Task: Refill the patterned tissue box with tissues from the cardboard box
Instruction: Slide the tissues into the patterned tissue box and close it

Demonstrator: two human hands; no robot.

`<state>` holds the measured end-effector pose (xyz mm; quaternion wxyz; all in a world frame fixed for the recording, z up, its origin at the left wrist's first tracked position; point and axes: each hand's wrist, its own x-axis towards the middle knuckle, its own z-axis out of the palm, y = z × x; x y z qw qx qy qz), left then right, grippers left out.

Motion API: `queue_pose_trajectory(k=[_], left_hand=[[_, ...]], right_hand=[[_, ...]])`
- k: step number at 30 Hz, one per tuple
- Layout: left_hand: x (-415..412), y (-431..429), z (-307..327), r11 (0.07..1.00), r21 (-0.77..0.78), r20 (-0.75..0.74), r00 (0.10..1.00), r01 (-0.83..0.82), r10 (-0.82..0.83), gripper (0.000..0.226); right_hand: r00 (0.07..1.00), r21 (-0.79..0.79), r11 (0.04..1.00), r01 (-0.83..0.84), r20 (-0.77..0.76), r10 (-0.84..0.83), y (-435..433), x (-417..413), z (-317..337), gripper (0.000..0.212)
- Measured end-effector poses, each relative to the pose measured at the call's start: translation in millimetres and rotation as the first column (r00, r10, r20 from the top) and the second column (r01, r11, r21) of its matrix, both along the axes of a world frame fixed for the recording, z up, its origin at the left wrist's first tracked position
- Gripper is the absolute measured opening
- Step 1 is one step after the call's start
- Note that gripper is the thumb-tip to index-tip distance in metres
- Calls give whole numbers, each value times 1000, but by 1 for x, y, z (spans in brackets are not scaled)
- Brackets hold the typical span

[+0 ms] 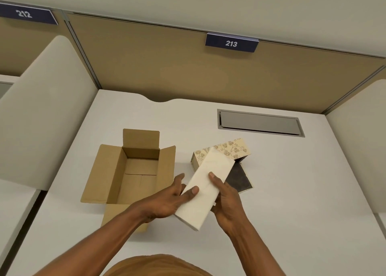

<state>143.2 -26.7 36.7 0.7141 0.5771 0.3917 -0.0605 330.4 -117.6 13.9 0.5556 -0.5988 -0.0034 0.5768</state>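
A thick white stack of tissues is held tilted above the desk by both hands. My left hand grips its left side with the thumb on top. My right hand holds its right edge. The stack's far end overlaps the patterned tissue box, which lies on its side with a dark flap hanging open toward me. To the left stands the brown cardboard box, flaps open, with nothing visible inside.
Everything rests on a white desk between padded dividers. A grey cable hatch is set into the desk behind the patterned box. A tan partition with the sign 213 closes off the back.
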Motion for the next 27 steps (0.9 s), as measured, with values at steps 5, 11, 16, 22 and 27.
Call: queue_pose_trajectory(k=[5, 11, 16, 22, 27], left_hand=[[0, -13, -17, 993, 17, 10, 993, 120, -120, 99], [5, -16, -37, 950, 112, -19, 956, 292, -292, 70], [25, -13, -41, 879, 288, -199, 922, 379, -332, 57], [61, 23, -39, 781, 506, -295, 925, 365, -241, 43], [99, 58, -49, 674, 668, -281, 945, 317, -166, 29]], right_hand=[[995, 26, 995, 94, -20, -94, -7, 24, -9, 64], [977, 23, 977, 214, 8, -214, -19, 62, -22, 63], [952, -18, 952, 306, 14, -306, -25, 90, -43, 58], [926, -104, 920, 379, 45, -376, -25, 99, -80, 59], [910, -179, 895, 409, 11, -414, -16, 94, -111, 53]])
